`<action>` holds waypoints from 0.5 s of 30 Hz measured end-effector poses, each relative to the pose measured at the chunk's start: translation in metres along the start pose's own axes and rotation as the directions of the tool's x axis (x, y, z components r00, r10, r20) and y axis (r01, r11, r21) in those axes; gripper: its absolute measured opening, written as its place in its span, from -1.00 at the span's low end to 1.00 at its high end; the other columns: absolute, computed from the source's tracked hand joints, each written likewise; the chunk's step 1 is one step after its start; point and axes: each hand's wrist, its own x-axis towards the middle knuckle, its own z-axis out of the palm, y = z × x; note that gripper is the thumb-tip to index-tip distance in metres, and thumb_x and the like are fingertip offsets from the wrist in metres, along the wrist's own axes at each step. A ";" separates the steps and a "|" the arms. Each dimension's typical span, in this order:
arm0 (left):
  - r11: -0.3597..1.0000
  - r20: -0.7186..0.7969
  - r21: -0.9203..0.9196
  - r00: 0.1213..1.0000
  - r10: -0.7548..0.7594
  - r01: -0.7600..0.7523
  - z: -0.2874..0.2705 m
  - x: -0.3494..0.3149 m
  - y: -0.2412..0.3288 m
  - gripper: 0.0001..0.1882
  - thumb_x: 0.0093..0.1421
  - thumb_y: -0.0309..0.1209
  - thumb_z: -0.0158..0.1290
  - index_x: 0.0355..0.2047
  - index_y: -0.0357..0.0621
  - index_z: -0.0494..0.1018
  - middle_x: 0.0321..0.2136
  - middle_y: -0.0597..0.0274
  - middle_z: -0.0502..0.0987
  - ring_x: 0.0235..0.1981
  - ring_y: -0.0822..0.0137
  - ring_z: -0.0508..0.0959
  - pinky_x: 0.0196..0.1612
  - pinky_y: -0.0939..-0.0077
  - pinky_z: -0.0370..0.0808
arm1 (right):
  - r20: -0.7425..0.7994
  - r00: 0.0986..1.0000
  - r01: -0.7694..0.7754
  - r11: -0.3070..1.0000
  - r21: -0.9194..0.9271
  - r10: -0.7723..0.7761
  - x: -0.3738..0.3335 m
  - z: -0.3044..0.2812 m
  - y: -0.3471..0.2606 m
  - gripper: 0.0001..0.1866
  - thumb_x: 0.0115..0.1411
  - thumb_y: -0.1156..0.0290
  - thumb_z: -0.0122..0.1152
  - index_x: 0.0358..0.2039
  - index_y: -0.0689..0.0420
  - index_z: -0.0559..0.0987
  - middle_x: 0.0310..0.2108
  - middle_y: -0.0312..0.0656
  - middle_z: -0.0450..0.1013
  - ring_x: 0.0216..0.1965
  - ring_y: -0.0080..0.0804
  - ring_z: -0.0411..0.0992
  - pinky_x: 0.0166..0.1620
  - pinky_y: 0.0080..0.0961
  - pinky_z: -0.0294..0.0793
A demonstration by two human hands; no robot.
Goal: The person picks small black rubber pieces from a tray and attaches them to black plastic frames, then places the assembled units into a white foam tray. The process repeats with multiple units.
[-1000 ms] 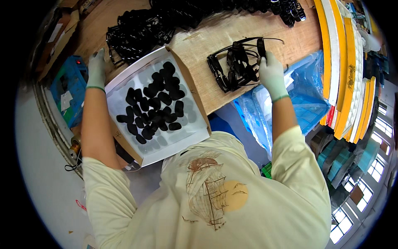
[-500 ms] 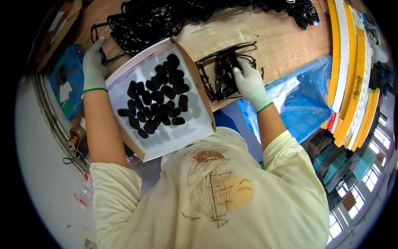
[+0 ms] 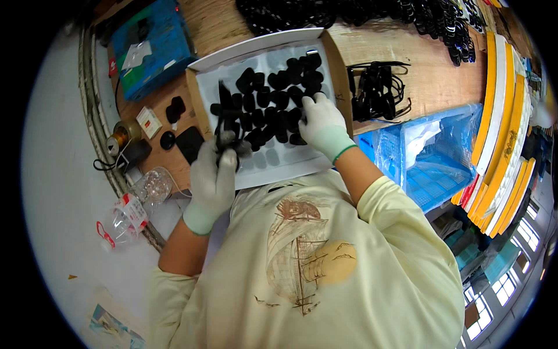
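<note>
A shallow white cardboard box sits in front of me with many loose black lenses spread on its pale lining. Above the box's left part, my left hand, in a white glove, is closed on a black eyeglass frame, which is blurred and hard to tell from the lenses behind it. My right hand, also gloved, reaches over the box's right side. Its thumb and fingertips are curled around a dark lens among the others; the grip is partly hidden.
Right of the box lies a stack of black eyeglass frames, with more piled at the far edge. A blue crate lined with plastic stands at the right. At left are a blue case, a tape roll and a plastic bottle.
My left hand has come back from the far left to the box with an eyeglass frame. My right hand has left the frame stack and moved over the lenses. The view has shifted leftward.
</note>
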 end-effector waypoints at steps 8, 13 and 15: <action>0.891 0.285 -0.381 0.948 -0.142 0.248 -0.027 -0.043 -0.014 -0.76 0.37 -0.49 -0.21 -0.02 -0.36 0.26 -0.30 0.10 0.50 -0.29 0.41 0.50 -0.16 0.47 0.50 | 0.085 0.995 0.057 0.984 -0.168 -0.043 -0.037 0.043 -0.024 -0.63 0.10 0.30 0.30 -0.07 0.07 0.54 -0.08 -0.05 0.42 0.02 -0.06 0.44 0.00 -0.15 0.52; 0.905 0.289 -0.341 0.944 -0.156 0.254 -0.042 -0.053 -0.013 -0.77 0.38 -0.48 -0.22 -0.03 -0.33 0.27 -0.30 0.14 0.50 -0.30 0.45 0.48 -0.18 0.48 0.50 | 0.124 0.992 -0.027 0.997 -0.076 0.036 -0.042 0.050 -0.019 -0.70 0.18 0.33 0.21 -0.08 0.09 0.53 -0.07 -0.01 0.45 0.01 -0.04 0.47 0.02 -0.17 0.51; 0.897 0.266 -0.375 0.954 -0.140 0.236 -0.046 -0.052 -0.017 -0.78 0.38 -0.46 -0.21 -0.05 -0.32 0.29 -0.33 0.16 0.51 -0.34 0.46 0.49 -0.21 0.50 0.50 | 0.107 0.994 0.030 0.997 0.067 -0.037 -0.051 0.038 -0.016 -0.70 0.17 0.38 0.22 -0.08 0.11 0.52 -0.12 0.06 0.49 -0.13 0.03 0.52 -0.06 -0.17 0.54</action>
